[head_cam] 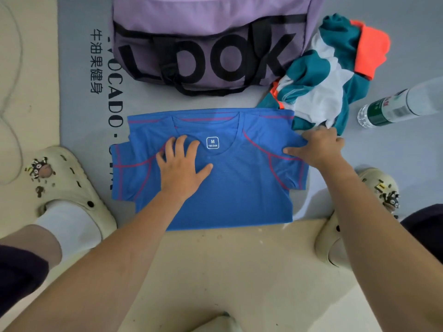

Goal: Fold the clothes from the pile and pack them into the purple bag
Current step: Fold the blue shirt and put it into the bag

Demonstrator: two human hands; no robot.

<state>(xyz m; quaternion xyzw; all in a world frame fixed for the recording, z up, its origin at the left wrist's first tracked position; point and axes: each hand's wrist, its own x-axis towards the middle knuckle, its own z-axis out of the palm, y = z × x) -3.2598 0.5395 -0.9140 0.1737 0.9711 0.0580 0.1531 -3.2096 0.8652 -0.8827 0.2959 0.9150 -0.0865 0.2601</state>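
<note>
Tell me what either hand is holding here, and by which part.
The right hand pinches the blue short-sleeved T-shirt at its right shoulder edge, by the sleeve. The left hand only presses flat on the chest below the collar, gripping nothing.

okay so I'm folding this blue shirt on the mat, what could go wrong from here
1. The right hand pinches the blue shirt at its sleeve edge, right beside the clothes pile. Folding that side over could drag pile fabric along.
2. The left hand presses flat with only the palm; if it lifts early, the shirt may slide and crease.
3. The water bottle lies on its side near the pile and could roll if bumped.
</note>
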